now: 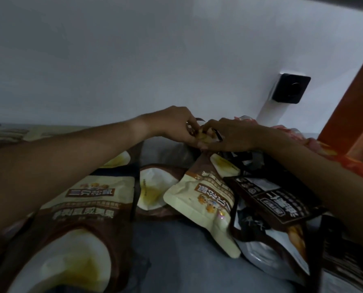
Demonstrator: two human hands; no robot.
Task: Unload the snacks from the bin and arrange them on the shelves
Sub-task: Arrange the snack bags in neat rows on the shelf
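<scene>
The left hand (pixel 174 125) and right hand (pixel 229 136) meet, fingers curled. Both pinch one small snack packet (pixel 204 137) above the shelf (pixel 176 240).

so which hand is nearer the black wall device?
Right. The right hand sits below and left of the black device; the left hand is further left.

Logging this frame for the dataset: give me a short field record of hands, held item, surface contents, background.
left hand: pinches small yellowish item
right hand: grips same item
item: mostly hidden, identity unclear
pouches: brown and cream snack pouches lying flat on grey surface
background: white wall, black device
right edge: orange panel
</scene>
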